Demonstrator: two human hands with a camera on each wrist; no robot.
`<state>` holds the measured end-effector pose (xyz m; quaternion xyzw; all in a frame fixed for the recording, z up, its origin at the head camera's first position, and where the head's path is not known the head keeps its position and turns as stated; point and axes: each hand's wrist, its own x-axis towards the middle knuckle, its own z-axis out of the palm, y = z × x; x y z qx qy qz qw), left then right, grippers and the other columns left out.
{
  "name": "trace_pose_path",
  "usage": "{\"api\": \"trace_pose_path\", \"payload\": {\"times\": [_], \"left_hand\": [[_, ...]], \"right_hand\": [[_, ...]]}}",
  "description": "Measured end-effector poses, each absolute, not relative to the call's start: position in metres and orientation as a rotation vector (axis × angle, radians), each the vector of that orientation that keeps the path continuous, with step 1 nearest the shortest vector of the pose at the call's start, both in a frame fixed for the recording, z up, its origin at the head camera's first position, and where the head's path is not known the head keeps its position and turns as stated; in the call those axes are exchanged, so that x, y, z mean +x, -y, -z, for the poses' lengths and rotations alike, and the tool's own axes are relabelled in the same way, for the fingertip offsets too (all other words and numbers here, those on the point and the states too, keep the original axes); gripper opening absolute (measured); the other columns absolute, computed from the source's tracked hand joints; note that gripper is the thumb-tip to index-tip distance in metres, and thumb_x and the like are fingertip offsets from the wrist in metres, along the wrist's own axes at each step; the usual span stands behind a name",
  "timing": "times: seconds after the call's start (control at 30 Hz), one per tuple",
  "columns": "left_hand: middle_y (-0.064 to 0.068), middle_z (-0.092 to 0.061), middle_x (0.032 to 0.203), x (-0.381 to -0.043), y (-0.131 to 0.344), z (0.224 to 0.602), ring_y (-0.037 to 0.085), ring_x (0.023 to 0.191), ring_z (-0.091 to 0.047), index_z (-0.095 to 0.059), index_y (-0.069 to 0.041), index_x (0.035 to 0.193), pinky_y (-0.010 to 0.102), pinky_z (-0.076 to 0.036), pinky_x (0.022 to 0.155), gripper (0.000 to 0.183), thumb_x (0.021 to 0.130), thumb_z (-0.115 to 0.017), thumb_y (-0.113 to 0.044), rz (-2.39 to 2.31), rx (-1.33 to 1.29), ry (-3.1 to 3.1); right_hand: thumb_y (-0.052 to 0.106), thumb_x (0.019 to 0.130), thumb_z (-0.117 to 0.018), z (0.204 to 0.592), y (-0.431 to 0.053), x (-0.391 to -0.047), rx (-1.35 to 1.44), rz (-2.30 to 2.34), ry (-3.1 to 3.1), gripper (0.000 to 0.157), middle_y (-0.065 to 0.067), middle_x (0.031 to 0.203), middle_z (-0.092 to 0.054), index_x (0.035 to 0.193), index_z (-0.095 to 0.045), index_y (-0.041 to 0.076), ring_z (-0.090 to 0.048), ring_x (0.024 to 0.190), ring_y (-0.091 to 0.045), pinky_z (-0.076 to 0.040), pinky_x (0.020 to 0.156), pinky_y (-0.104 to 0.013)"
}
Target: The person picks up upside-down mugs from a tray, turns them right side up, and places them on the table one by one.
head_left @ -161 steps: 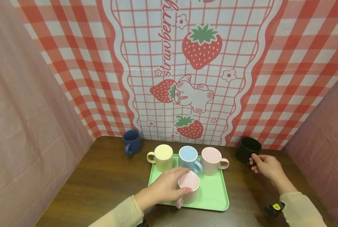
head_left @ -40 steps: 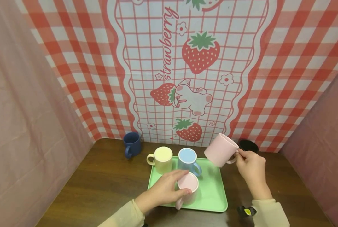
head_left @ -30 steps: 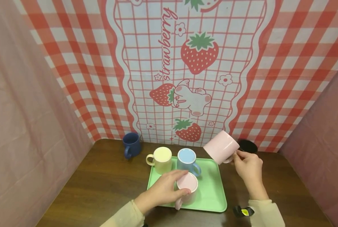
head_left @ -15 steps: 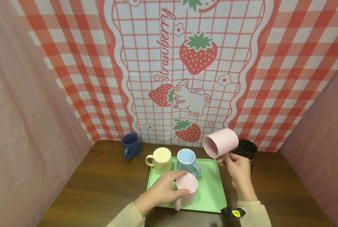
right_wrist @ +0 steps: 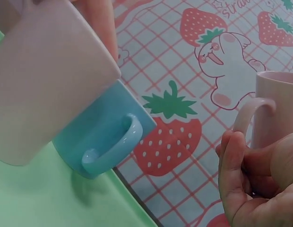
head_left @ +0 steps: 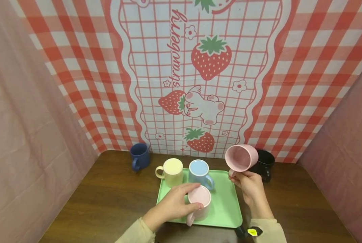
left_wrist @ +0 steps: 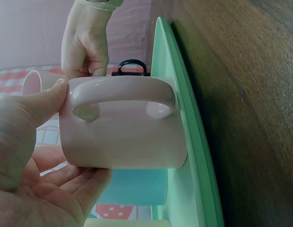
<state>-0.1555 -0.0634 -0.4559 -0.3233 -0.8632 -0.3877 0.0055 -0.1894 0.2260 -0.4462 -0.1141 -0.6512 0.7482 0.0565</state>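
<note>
My left hand holds an upside-down pink mug on the green tray. In the left wrist view the thumb and fingers lie around that mug near its base, beside its handle. My right hand pinches the handle of a second pink mug, raised over the tray's back right corner. This mug is tilted, its mouth towards me in the head view. Behind the left hand, an upside-down light blue mug and an upside-down yellow mug stand on the tray.
A black mug stands upright at the back right, partly covered by the raised pink mug. At the back left is an upright navy mug. The checked strawberry cloth hangs behind the wooden table.
The right hand has left the black mug and lifted the second pink mug off the tray's back right. That mug has turned from base up to mouth facing me. The left hand stays put.
</note>
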Motion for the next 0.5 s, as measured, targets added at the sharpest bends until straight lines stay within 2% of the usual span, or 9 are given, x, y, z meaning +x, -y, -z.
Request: {"api": "trace_pose_path", "payload": {"times": [0.33, 0.5], "left_hand": [[0.010, -0.068, 0.148, -0.1556, 0.0641, 0.4538, 0.027, 0.138, -0.064, -0.064, -0.001, 0.149, 0.041, -0.052, 0.116, 0.068, 0.096, -0.087, -0.035, 1.214, -1.013, 2.711], [0.009, -0.071, 0.144, -0.1571, 0.0653, 0.4523, 0.019, 0.129, -0.068, -0.065, -0.003, 0.149, 0.035, -0.056, 0.109, 0.068, 0.094, -0.089, -0.036, 1.202, -1.012, 2.742]], "right_hand": [[-0.008, 0.107, -0.060, 0.4507, -0.2230, -0.1905, -0.335, -2.285, 1.960, 0.026, 0.000, 0.082, -0.075, 0.128, -0.064, -0.022, -0.074, 0.076, -0.007, -0.064, 0.078, -0.022], [-0.007, 0.107, -0.059, 0.4507, -0.2214, -0.1893, -0.338, -2.288, 1.960, 0.030, 0.000, 0.084, -0.075, 0.132, -0.060, -0.025, -0.074, 0.077, -0.007, -0.064, 0.079, -0.022]]}}
